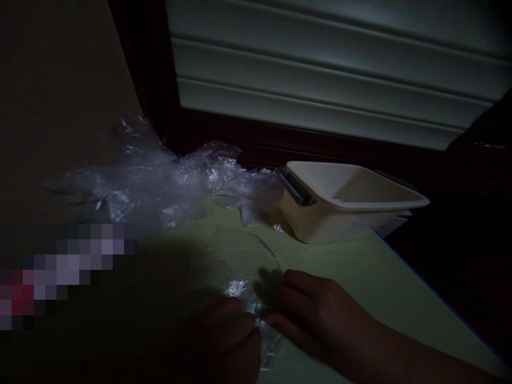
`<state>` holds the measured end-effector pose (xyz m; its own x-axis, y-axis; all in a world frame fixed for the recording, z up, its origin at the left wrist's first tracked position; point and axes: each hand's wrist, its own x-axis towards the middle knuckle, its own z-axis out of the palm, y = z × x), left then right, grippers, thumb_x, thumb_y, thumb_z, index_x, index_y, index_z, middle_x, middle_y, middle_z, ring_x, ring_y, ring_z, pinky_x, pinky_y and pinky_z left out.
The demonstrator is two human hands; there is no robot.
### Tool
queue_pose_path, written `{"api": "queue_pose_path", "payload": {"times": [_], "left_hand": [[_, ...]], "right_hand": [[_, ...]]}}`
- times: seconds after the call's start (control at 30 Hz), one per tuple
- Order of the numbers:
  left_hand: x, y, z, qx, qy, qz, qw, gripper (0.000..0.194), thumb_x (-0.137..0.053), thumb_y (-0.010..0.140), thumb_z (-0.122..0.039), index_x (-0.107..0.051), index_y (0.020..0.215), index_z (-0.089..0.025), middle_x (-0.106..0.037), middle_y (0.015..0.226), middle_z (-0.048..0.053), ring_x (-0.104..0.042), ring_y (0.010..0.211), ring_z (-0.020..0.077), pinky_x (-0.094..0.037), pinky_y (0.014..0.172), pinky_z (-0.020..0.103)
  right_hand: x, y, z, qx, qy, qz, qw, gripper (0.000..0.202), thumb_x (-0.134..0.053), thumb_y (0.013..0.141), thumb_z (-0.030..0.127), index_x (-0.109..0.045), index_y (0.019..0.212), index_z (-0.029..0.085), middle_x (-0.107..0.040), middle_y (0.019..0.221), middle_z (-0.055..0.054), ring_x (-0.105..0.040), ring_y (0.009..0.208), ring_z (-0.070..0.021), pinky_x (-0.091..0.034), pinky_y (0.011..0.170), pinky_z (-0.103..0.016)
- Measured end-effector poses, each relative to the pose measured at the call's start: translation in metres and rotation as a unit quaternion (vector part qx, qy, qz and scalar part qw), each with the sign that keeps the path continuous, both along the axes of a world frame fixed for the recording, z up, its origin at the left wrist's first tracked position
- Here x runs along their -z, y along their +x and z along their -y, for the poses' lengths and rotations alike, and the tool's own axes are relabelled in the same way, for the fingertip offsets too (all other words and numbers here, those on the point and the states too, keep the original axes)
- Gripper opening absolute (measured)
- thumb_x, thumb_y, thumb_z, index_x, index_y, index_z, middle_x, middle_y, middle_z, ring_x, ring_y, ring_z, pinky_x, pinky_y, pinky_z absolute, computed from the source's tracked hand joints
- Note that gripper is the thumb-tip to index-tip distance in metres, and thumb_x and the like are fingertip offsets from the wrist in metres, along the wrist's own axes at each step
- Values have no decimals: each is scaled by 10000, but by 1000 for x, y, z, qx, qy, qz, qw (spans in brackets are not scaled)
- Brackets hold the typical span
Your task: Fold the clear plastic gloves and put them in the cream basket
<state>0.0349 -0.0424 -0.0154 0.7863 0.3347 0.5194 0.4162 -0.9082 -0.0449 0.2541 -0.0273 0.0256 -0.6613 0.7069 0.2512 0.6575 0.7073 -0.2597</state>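
Note:
A clear plastic bag (pixel 236 256) lies thin and flat on the pale green table top, its lower part bunched and shiny between my hands. My left hand (pixel 230 341) is at the bottom middle, its fingers curled closed against the bag's near part. From the right comes my right hand (pixel 316 306), fingers bent down and pinching the bag's right side. The fingertips of both hands are partly hidden in the dim light.
Crumpled clear plastic bags (pixel 160 181) are heaped along the table's back left. Behind my right hand stands a cream plastic bin (pixel 320 218) with dark grey handles. The green table (pixel 344 261) has a blue-trimmed right edge. A slatted shutter (pixel 312 80) rises behind. A pixelated patch covers the left.

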Motion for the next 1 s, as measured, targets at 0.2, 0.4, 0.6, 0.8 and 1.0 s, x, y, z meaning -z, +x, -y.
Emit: {"api": "queue_pose_path", "payload": {"times": [0.2,0.4,0.6,0.8,1.0], "left_hand": [[-15,3,-10,12,-15,-25,1000,213,-462,915,-104,-636,832,-195,-676,785,-18,-601,731,146,-482,770,290],[-2,-3,-1,-55,-6,50,997,322,-357,961,-229,-654,851,-177,-645,746,28,-580,779,198,-455,787,355],[-18,-11,-10,-13,-30,-8,999,289,-410,954,-280,-655,859,-161,-661,781,42,-580,748,195,-475,746,338],[-39,-12,-27,-8,-52,-10,999,406,-313,990,-257,-564,677,-198,-596,669,6,-533,620,157,-446,591,285],[-27,-24,-53,-78,-48,-22,996,296,-350,937,-144,-604,785,-149,-616,924,79,-578,801,189,-473,706,316]], "right_hand": [[-2,-3,9,-62,15,2,998,198,-528,922,176,-640,762,143,-616,734,-38,-554,623,-132,-432,544,-226],[-9,-4,4,-57,-84,30,994,184,-503,943,189,-674,877,171,-653,869,-56,-613,802,-156,-496,712,-244],[-24,7,-4,-54,-206,17,977,157,-522,938,196,-679,941,203,-645,973,-58,-614,934,-172,-484,830,-265],[-26,11,-4,-56,-180,18,982,156,-525,933,172,-677,947,207,-642,970,-44,-608,920,-168,-482,826,-277],[-17,2,5,-43,-37,74,996,229,-466,942,132,-655,1071,142,-673,1008,-110,-613,841,-202,-508,757,-321]]}}
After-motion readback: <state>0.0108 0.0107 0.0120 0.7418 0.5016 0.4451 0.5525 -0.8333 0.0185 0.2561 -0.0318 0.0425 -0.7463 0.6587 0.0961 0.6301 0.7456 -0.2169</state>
